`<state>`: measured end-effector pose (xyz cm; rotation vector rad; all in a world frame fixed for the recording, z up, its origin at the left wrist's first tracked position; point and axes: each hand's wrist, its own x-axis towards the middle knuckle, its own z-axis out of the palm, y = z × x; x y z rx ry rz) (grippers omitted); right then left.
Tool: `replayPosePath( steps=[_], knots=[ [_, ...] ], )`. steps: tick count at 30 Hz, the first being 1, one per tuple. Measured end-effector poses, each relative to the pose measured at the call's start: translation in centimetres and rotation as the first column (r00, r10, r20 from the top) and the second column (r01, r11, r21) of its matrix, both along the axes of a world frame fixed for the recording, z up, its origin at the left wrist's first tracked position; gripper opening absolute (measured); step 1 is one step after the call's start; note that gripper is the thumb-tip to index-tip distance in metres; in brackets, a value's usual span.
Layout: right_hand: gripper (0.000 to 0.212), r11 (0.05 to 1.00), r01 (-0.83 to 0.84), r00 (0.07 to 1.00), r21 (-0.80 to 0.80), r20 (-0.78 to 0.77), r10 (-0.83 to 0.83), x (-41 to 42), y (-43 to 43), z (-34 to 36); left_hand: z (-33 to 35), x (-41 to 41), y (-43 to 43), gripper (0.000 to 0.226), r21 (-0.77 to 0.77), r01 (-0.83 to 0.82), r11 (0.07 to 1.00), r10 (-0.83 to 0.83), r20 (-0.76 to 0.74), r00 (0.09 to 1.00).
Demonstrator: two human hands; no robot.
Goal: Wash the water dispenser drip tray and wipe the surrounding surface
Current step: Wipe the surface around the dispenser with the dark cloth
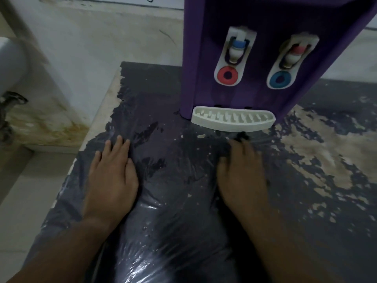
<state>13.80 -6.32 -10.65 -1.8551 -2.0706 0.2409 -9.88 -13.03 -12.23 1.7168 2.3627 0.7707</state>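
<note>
A white slotted drip tray sits at the foot of a purple water dispenser with two taps. My left hand lies flat on the wet dark tabletop, fingers straight, left of the tray. My right hand lies flat just in front of the tray, its fingers stretched out over a small dark cloth that shows at the fingertips. Most of the cloth is hidden under the hand. Neither hand touches the tray.
The table's dark covering is peeled in pale patches on the right. Small pale crumbs lie before the tray. A stained white wall and a white basin stand to the left, beyond the table edge.
</note>
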Motion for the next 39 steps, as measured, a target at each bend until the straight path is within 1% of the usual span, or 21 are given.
replayPosePath(
  steps=[3, 4, 6, 9, 11, 12, 14, 16, 17, 18, 19, 21, 22, 24, 28, 30, 33, 36, 39],
  knots=[
    [0.043, 0.984, -0.178, 0.983, 0.015, -0.053, 0.178, -7.3, -0.5, 0.0, 0.1, 0.2, -0.1, 0.064, 0.082, -0.03, 0.996, 0.018, 0.141, 0.99],
    [0.042, 0.967, -0.253, 0.965, 0.027, -0.059, 0.254, -9.5, -1.0, 0.0, 0.1, 0.2, -0.1, 0.066, 0.105, -0.035, 0.994, 0.017, 0.17, 0.985],
    [0.041, 0.911, -0.412, 0.908, -0.017, -0.093, 0.409, -12.2, -2.3, 0.2, 0.1, 0.2, -0.2, 0.068, 0.129, -0.039, 0.991, 0.013, 0.2, 0.98],
    [0.043, 0.805, -0.586, 0.806, -0.096, -0.17, 0.566, -11.1, -4.2, 0.0, 0.1, 0.1, -0.2, 0.071, 0.096, -0.018, 0.995, 0.001, 0.171, 0.985],
    [0.045, 0.737, -0.667, 0.744, -0.109, -0.148, 0.651, -8.0, -5.9, -0.1, 0.1, 0.0, -0.1, 0.071, 0.063, 0.003, 0.998, -0.01, 0.104, 0.994],
    [0.047, 0.725, -0.68, 0.733, -0.108, -0.112, 0.671, -6.0, -6.8, -0.2, 0.1, 0.0, -0.1, 0.07, 0.041, 0.007, 0.999, -0.01, 0.069, 0.998],
    [0.049, 0.767, -0.638, 0.769, -0.059, -0.022, 0.638, -1.7, -8.1, -0.5, 0.1, 0.0, 0.1, 0.068, -0.014, 0.008, 1.0, -0.008, -0.002, 1.0],
    [0.046, 0.84, -0.541, 0.841, -0.045, -0.011, 0.541, 3.6, -8.3, -0.6, 0.2, 0.0, 0.3, 0.066, -0.079, 0.008, 0.997, -0.015, -0.089, 0.996],
    [0.042, 0.89, -0.454, 0.891, -0.048, -0.035, 0.453, 6.5, -7.9, -0.8, 0.3, 0.1, 0.4, 0.065, -0.104, 0.007, 0.995, -0.02, -0.125, 0.992],
    [0.036, 0.939, -0.34, 0.94, -0.054, -0.057, 0.337, 9.4, -7.2, -0.7, 0.3, 0.2, 0.4, 0.065, -0.122, 0.006, 0.993, -0.024, -0.148, 0.989],
    [0.036, 0.976, -0.206, 0.977, -0.07, -0.076, 0.201, 11.9, -6.4, -0.2, 0.3, 0.3, 0.4, 0.065, -0.134, 0.004, 0.991, -0.026, -0.163, 0.986],
    [0.047, 0.994, 0.025, 0.997, -0.104, -0.074, -0.033, 15.4, -4.4, 0.8, 0.3, 0.4, 0.4, 0.065, -0.144, -0.001, 0.99, -0.025, -0.181, 0.983],
    [0.048, 0.989, 0.102, 0.993, -0.107, -0.042, -0.107, 16.1, -3.3, 1.1, 0.3, 0.4, 0.4, 0.066, -0.146, -0.004, 0.989, -0.024, -0.185, 0.982],
    [0.045, 0.981, 0.168, 0.986, -0.095, -0.002, -0.169, 15.9, -1.1, 1.1, 0.3, 0.4, 0.4, 0.066, -0.15, -0.007, 0.989, -0.022, -0.19, 0.982],
    [0.039, 0.986, 0.157, 0.987, -0.05, -0.024, -0.158, 11.3, 2.3, 0.6, 0.1, 0.4, 0.3, 0.065, -0.134, -0.006, 0.991, -0.018, -0.176, 0.984],
    [0.039, 0.994, 0.1, 0.994, -0.038, -0.047, -0.102, 7.5, 2.4, 0.2, 0.1, 0.4, 0.3, 0.067, -0.09, -0.005, 0.996, -0.006, -0.121, 0.993],
    [0.042, 1.0, 0.0, 0.997, 0.006, -0.074, 0.001, 0.7, 1.1, -0.2, 0.0, 0.3, 0.1, 0.071, 0.001, -0.003, 1.0, 0.003, 0.0, 1.0],
    [0.041, 0.988, -0.15, 0.981, 0.022, -0.121, 0.152, -6.6, -0.1, -0.6, -0.2, 0.2, 0.0, 0.07, 0.076, -0.027, 0.997, 0.017, 0.129, 0.992],
    [0.042, 0.924, -0.383, 0.917, 0.015, -0.112, 0.382, -11.9, 1.2, -0.8, -0.4, 0.1, -0.1, 0.068, 0.129, -0.058, 0.99, 0.028, 0.22, 0.975]
  ],
)
